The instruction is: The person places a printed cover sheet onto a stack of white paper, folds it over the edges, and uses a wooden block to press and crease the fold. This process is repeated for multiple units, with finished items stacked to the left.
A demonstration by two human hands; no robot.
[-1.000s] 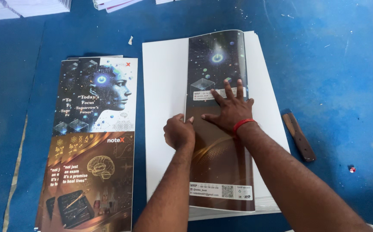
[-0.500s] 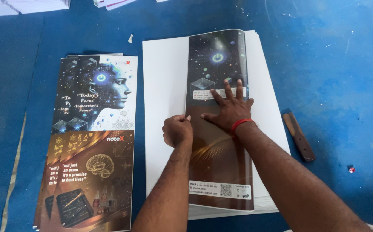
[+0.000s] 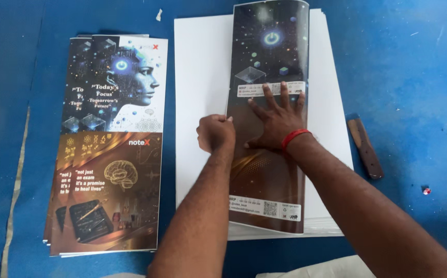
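My right hand (image 3: 277,121) lies open, flat on the folded glossy cover (image 3: 267,154) atop the white sheet stack (image 3: 203,77), my left hand (image 3: 215,133) fisted at its crease; it seems light, slippery, best pinched by an edge.

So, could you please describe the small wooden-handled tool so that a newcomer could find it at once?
Start at the stack of white sheets in the middle of the blue surface, where the right hand presses a folded dark printed cover. Just past the stack's right edge lies the tool. It is the only brown, narrow wooden thing there, lying alone on the blue.
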